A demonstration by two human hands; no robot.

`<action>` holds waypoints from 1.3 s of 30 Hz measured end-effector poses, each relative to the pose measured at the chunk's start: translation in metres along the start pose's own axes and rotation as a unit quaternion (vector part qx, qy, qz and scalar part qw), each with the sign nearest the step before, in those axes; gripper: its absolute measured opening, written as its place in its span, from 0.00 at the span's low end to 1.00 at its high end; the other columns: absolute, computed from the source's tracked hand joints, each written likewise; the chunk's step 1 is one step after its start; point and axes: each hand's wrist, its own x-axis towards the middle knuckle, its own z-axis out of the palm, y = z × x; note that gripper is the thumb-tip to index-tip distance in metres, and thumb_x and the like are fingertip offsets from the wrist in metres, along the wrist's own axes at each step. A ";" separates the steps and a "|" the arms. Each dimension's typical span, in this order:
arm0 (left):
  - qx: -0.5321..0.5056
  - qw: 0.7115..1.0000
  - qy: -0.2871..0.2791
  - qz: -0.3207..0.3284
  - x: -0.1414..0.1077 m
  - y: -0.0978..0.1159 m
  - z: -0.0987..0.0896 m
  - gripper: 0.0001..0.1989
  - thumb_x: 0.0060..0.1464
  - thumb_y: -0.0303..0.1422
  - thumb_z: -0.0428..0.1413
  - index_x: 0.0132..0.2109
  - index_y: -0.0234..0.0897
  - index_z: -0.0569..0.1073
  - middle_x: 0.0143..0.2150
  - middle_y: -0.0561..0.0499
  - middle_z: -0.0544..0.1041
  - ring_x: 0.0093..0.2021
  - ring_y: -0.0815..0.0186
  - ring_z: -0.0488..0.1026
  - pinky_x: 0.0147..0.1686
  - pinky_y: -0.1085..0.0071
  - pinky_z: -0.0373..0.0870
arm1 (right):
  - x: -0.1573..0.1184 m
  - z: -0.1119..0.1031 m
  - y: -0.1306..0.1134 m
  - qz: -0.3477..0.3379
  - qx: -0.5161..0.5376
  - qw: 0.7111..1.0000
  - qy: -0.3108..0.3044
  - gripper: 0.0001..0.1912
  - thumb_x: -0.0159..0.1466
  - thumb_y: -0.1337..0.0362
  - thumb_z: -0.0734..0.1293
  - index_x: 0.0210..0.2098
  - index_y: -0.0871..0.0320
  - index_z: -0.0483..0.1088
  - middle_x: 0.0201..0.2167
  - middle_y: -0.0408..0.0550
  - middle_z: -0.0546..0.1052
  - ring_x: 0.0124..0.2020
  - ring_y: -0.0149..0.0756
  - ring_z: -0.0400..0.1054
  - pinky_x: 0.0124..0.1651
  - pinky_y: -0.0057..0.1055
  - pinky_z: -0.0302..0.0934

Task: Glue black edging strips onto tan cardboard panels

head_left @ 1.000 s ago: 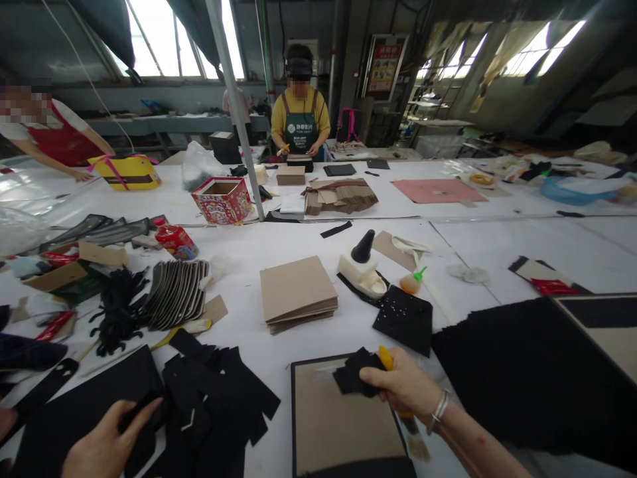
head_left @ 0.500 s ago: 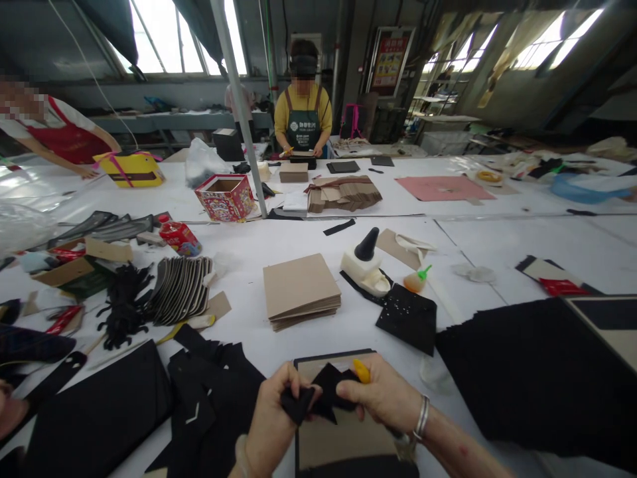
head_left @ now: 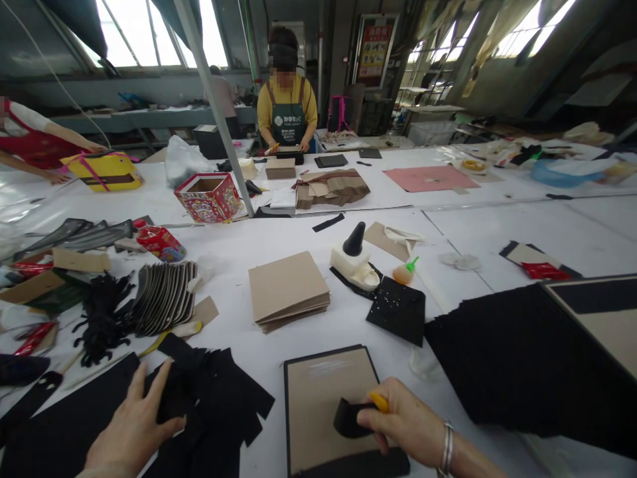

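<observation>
My left hand (head_left: 130,425) is spread over loose black cut pieces (head_left: 212,398), fingers apart; whether it touches them I cannot tell. My right hand (head_left: 405,421) is closed on a curled black piece of material (head_left: 347,419) and a small yellow object (head_left: 379,401), perhaps a tool handle, mostly hidden in the fist. Beneath it lies a tan board with black edging (head_left: 318,392); a wider black band crosses its near end, and a whitish smear shows near the far end.
A stack of tan boards (head_left: 288,289) stands ahead. Right of it are a white bottle with a black cone cap (head_left: 351,265) and a speckled black sheet (head_left: 397,309). Large black sheets (head_left: 522,358) cover the right side. A metal pole (head_left: 213,99) rises beyond; a person in an apron (head_left: 287,119) works opposite.
My left hand has let go of the black material and moved left over the loose pieces, opening. My right hand keeps its piece, slightly lower and to the right. The view has shifted.
</observation>
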 end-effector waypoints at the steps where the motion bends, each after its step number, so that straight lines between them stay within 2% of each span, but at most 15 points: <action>1: -0.026 0.998 -0.001 0.049 -0.010 0.019 -0.002 0.42 0.39 0.39 0.58 0.62 0.41 0.54 0.68 0.41 0.43 0.62 0.41 0.53 0.56 0.45 0.55 | -0.003 0.002 -0.006 0.001 -0.003 1.000 -0.015 0.15 0.55 0.65 0.62 0.14 0.60 0.64 0.10 0.38 0.65 0.14 0.23 0.52 0.18 0.23 0.42; 3: -0.164 0.965 -0.053 0.196 -0.036 0.070 -0.008 0.38 0.44 0.44 0.57 0.62 0.43 0.55 0.66 0.47 0.51 0.65 0.51 0.47 0.62 0.52 0.46 | -0.008 0.007 -0.018 0.008 0.002 0.999 -0.048 0.12 0.55 0.65 0.63 0.16 0.60 0.66 0.11 0.38 0.66 0.14 0.23 0.52 0.18 0.22 0.42; 4: -0.248 0.930 -0.127 0.241 -0.050 0.098 -0.010 0.38 0.46 0.45 0.57 0.62 0.45 0.54 0.66 0.49 0.52 0.65 0.54 0.47 0.62 0.54 0.45 | -0.010 0.008 -0.024 0.013 0.010 0.998 -0.066 0.10 0.54 0.65 0.64 0.17 0.60 0.67 0.12 0.38 0.67 0.14 0.23 0.52 0.18 0.22 0.42; 6: -0.378 0.825 -0.293 0.302 -0.074 0.148 -0.010 0.36 0.45 0.48 0.57 0.60 0.46 0.59 0.62 0.49 0.62 0.63 0.54 0.53 0.62 0.57 0.47 | -0.012 0.007 -0.032 0.020 0.035 0.994 -0.100 0.09 0.54 0.64 0.65 0.19 0.60 0.68 0.13 0.38 0.67 0.14 0.23 0.52 0.17 0.22 0.43; 8: -0.399 0.782 -0.376 0.297 -0.088 0.182 -0.001 0.27 0.44 0.48 0.58 0.51 0.44 0.70 0.47 0.48 0.75 0.53 0.54 0.66 0.56 0.60 0.58 | -0.010 0.002 -0.032 0.018 0.037 0.993 -0.107 0.11 0.54 0.64 0.63 0.18 0.60 0.66 0.12 0.38 0.66 0.13 0.22 0.50 0.17 0.22 0.41; 10: -0.416 0.761 -0.430 0.251 -0.088 0.194 0.017 0.20 0.45 0.48 0.58 0.40 0.39 0.75 0.32 0.50 0.75 0.36 0.61 0.71 0.39 0.68 0.67 | -0.004 -0.007 -0.023 0.017 0.011 0.997 -0.073 0.14 0.55 0.64 0.61 0.15 0.59 0.63 0.10 0.37 0.64 0.12 0.22 0.48 0.16 0.23 0.39; 12: -0.434 0.773 -0.415 0.204 -0.079 0.189 0.039 0.18 0.46 0.48 0.57 0.31 0.35 0.73 0.25 0.53 0.71 0.27 0.68 0.66 0.28 0.73 0.63 | 0.005 -0.017 -0.007 0.028 -0.024 0.999 -0.007 0.16 0.56 0.64 0.60 0.13 0.58 0.59 0.08 0.37 0.62 0.11 0.22 0.49 0.16 0.23 0.39; 14: -0.437 0.809 -0.356 0.167 -0.066 0.176 0.061 0.19 0.45 0.48 0.57 0.28 0.34 0.71 0.23 0.55 0.67 0.26 0.70 0.62 0.26 0.74 0.60 | 0.015 -0.026 0.011 0.051 -0.059 0.995 0.065 0.16 0.55 0.63 0.61 0.13 0.57 0.57 0.08 0.37 0.61 0.12 0.23 0.52 0.17 0.22 0.43; 16: -0.438 0.829 -0.325 0.120 -0.053 0.165 0.081 0.21 0.43 0.51 0.57 0.26 0.34 0.70 0.21 0.56 0.65 0.24 0.70 0.62 0.25 0.73 0.62 | 0.026 -0.032 0.027 0.076 -0.094 0.985 0.119 0.16 0.55 0.61 0.61 0.14 0.57 0.57 0.07 0.37 0.60 0.12 0.25 0.54 0.17 0.22 0.46; 19: -0.457 0.833 -0.310 0.043 -0.040 0.162 0.103 0.26 0.35 0.56 0.58 0.26 0.35 0.68 0.19 0.58 0.63 0.21 0.70 0.62 0.21 0.72 0.64 | 0.044 -0.036 0.046 0.091 -0.130 0.975 0.156 0.15 0.56 0.60 0.61 0.16 0.57 0.59 0.08 0.36 0.59 0.13 0.26 0.55 0.17 0.23 0.47; 22: -0.444 0.856 -0.265 0.013 -0.031 0.167 0.118 0.25 0.35 0.56 0.57 0.25 0.37 0.65 0.18 0.59 0.62 0.17 0.72 0.60 0.18 0.73 0.60 | 0.062 -0.039 0.059 0.081 -0.161 0.967 0.179 0.14 0.57 0.59 0.62 0.18 0.58 0.62 0.12 0.37 0.62 0.16 0.28 0.58 0.20 0.24 0.48; 25: -0.423 0.874 -0.239 0.018 -0.025 0.171 0.125 0.21 0.41 0.52 0.55 0.25 0.38 0.63 0.15 0.60 0.62 0.15 0.71 0.61 0.17 0.73 0.57 | 0.074 -0.042 0.067 0.065 -0.203 0.957 0.196 0.15 0.58 0.60 0.62 0.17 0.58 0.63 0.15 0.39 0.64 0.21 0.29 0.59 0.24 0.25 0.49; 29: -0.386 0.896 -0.215 0.033 -0.020 0.171 0.124 0.16 0.47 0.47 0.51 0.26 0.39 0.64 0.14 0.59 0.63 0.15 0.70 0.61 0.18 0.73 0.57 | 0.080 -0.043 0.071 0.060 -0.250 0.945 0.202 0.15 0.60 0.60 0.61 0.18 0.58 0.66 0.16 0.41 0.67 0.21 0.31 0.60 0.27 0.28 0.48; 34: -0.331 0.928 -0.165 0.036 -0.016 0.167 0.123 0.17 0.46 0.46 0.54 0.23 0.37 0.68 0.18 0.54 0.69 0.22 0.67 0.65 0.26 0.71 0.59 | 0.079 -0.043 0.073 0.069 -0.285 0.931 0.217 0.15 0.60 0.58 0.62 0.20 0.57 0.69 0.18 0.45 0.72 0.23 0.34 0.64 0.27 0.29 0.47; 39: -0.311 0.938 -0.155 0.019 -0.015 0.164 0.133 0.17 0.46 0.46 0.54 0.24 0.35 0.72 0.18 0.53 0.71 0.23 0.66 0.66 0.25 0.71 0.59 | 0.081 -0.041 0.077 0.075 -0.301 0.922 0.231 0.15 0.61 0.57 0.62 0.21 0.56 0.70 0.20 0.46 0.74 0.25 0.36 0.67 0.27 0.29 0.47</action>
